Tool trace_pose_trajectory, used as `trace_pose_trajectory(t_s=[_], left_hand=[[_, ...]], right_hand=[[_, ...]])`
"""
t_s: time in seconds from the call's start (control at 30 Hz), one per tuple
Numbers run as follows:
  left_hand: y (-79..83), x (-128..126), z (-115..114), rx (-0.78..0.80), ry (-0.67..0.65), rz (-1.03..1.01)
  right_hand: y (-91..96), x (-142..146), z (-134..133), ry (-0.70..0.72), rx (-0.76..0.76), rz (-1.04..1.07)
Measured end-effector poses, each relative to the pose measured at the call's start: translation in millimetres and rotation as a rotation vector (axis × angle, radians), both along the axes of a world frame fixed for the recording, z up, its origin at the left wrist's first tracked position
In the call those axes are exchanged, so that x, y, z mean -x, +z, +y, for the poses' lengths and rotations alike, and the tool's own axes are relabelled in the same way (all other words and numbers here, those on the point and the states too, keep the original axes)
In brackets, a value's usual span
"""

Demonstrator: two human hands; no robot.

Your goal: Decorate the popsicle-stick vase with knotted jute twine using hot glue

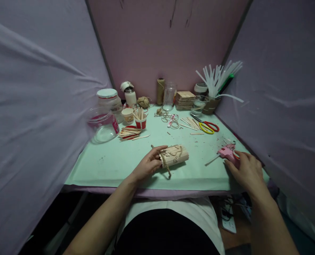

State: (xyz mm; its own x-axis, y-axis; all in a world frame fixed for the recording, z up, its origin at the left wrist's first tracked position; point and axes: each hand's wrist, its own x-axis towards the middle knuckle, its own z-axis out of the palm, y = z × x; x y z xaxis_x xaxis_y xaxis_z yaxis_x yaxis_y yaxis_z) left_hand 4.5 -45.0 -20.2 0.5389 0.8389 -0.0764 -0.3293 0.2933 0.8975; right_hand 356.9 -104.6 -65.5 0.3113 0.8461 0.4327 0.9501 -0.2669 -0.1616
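Lying on its side on the table is a cylinder covered in wooden craft sticks (pixel 180 157), with small wooden pieces on its surface and a twine (pixel 168 169) tied around its left end. My left hand (pixel 150 161) grips that left end, thumb below and fingers above. At the right, a pink hot glue gun (pixel 228 151) rests on the tabletop, a glue stick (pixel 212 160) projecting from its back end toward the left. Its handle is under my right hand (pixel 246 170), whose fingers curl around it and partly hide it.
Beyond lie red-and-yellow scissors (pixel 207 126), loose craft sticks (pixel 190 123), tangled twine (pixel 175 122) and a red cup of sticks (pixel 141 123). Clear jars (pixel 104 129) stand at the left. At the back are a stack of wooden squares (pixel 184 100) and a holder of glue sticks (pixel 212 104).
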Motion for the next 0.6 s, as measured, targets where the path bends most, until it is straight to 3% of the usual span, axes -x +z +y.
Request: trace_pose_trajectory(t_s=[0.17, 0.37, 0.47, 0.6], left_hand=[[5.4, 4.5, 1.7, -0.188, -0.108, 0.062], [1.9, 1.5, 3.8, -0.221, -0.046, 0.166], [-3.2, -1.6, 3.9, -0.234, -0.008, 0.176], [-5.1, -5.9, 4.3, -0.25, 0.052, 0.188]], right_hand=[[1.6, -11.3, 15.2, 0.042, 0.184, -0.007], [6.0, -7.2, 18.6, 0.004, 0.129, 0.068], [18.7, 2.7, 6.9, -0.043, 0.052, 0.301], [42.8, 26.3, -18.1, -0.057, -0.094, 0.891]])
